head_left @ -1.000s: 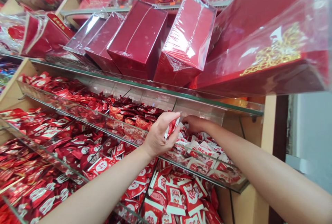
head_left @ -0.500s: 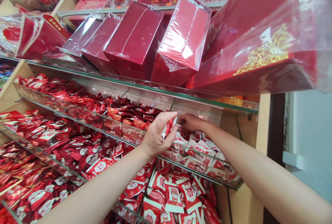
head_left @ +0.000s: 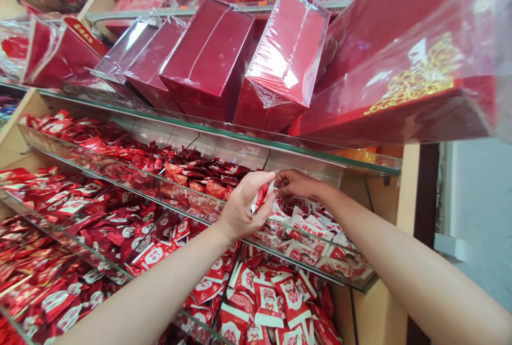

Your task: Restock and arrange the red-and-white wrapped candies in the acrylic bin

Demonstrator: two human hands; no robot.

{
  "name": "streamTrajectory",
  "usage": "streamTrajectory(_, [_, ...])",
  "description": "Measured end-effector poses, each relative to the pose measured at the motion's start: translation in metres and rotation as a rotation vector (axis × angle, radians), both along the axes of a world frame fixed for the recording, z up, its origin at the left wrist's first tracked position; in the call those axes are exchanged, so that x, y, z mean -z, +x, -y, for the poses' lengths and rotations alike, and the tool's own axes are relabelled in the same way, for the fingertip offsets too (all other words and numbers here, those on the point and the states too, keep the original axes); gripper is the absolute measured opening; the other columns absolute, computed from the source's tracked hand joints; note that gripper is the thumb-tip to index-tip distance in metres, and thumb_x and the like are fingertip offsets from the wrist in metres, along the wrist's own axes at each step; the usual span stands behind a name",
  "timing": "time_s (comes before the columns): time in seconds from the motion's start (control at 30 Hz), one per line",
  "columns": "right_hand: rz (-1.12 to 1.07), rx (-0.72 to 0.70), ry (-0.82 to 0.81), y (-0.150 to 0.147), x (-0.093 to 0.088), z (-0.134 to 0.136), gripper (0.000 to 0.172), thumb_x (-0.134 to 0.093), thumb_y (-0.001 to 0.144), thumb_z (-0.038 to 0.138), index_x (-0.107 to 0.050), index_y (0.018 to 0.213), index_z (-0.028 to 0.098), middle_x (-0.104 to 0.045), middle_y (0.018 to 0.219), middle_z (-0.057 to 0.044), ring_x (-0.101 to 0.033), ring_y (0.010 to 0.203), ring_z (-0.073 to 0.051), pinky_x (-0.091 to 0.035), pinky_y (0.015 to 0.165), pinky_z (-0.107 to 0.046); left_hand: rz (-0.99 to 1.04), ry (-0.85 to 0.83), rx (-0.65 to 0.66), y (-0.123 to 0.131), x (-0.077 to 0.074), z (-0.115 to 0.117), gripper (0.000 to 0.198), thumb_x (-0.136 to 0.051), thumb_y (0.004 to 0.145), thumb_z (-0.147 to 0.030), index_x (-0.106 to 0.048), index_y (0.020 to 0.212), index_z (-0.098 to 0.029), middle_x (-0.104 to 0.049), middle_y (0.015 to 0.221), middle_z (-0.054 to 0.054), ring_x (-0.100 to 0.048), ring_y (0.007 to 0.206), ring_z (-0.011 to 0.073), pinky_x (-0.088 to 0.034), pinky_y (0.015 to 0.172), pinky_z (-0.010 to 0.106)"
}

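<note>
"Glass-edged shelving fills our view: wrapped red boxes [head_left: 286,51] stand on the upper glass shelf [head_left: 240,134], and below it a clear-fronted tray [head_left: 296,260] holds heaped packets [head_left: 310,227]. Where do we place the held packet [head_left: 261,198]?"

"Between the two hands, above the tray's right-hand section. We find it inside the left hand [head_left: 244,201], just to the left of the fingertips of the right hand [head_left: 295,184]."

"Its long axis?"

"As far as it shows, slanting from lower left to upper right. Fingers cover part of it, so we cannot tell whether others sit behind."

"Condition of the hands?"

"We record the left as clamped on the packet. The right has its fingers bent and gathered; whether they touch that packet or pinch something of their own, we cannot tell."

"Which is nearer the heap, and how are both posed?"

"The right, poised over it. Its forearm [head_left: 400,251] reaches in from lower right, knuckles up, fingertips directed left and down. We note the left forearm [head_left: 160,286] rising from lower left, its hand curled and opening rightward."
</note>
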State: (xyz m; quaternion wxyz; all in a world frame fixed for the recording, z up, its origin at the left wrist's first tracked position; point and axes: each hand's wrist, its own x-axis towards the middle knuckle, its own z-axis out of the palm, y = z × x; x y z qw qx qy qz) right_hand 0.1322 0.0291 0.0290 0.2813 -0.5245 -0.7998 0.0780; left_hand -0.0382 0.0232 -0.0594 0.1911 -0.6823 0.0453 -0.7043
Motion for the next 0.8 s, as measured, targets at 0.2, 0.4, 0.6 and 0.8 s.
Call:
streamTrajectory(0.2, [0.100,0.164,0.058,0.001,0.007,-0.005,0.014,-0.062,0.068,0.008,-0.054,0.077,0.015,-0.055,0.062,0.003,-0.050,0.051,-0.008,-0.037,0.045,-0.017,0.004,0.023,-0.001,0.000,0.000,0.000,0.053,-0.059,0.073,-0.006,-0.042,0.121,-0.019,-0.060,0.107,0.011,-0.058,0.100,0.0185,-0.050,0.088,0.035])
streamTrajectory(0.4, [0.243,0.250,0.098,0.001,0.008,-0.009,0.010,-0.063,0.069,0.010,-0.060,0.079,0.013,-0.061,0.070,-0.001,-0.054,0.057,-0.010,-0.038,0.049,-0.019,0.008,0.034,-0.011,0.000,-0.001,0.000,0.053,-0.059,0.072,-0.004,-0.043,0.120,-0.017,-0.060,0.106,0.012,-0.058,0.101,0.0184,-0.049,0.089,0.034])
streamTrajectory(0.6, [0.399,0.240,0.128,-0.005,-0.002,0.002,0.009,-0.066,0.068,0.013,-0.063,0.076,0.013,-0.063,0.072,-0.002,-0.055,0.063,-0.012,-0.038,0.053,-0.020,0.018,0.028,-0.027,0.000,-0.001,0.001,0.052,-0.059,0.072,-0.007,-0.043,0.120,-0.019,-0.060,0.105,0.011,-0.058,0.099,0.0184,-0.050,0.088,0.035])
streamTrajectory(0.8, [0.434,0.150,0.170,-0.007,-0.008,0.027,0.011,-0.060,0.072,0.017,-0.066,0.080,0.014,-0.065,0.080,-0.004,-0.057,0.072,-0.015,-0.041,0.061,-0.022,0.063,-0.154,0.082,0.000,0.000,0.001,0.052,-0.060,0.072,-0.010,-0.041,0.119,-0.021,-0.060,0.105,0.009,-0.062,0.091,0.0173,-0.051,0.082,0.033])
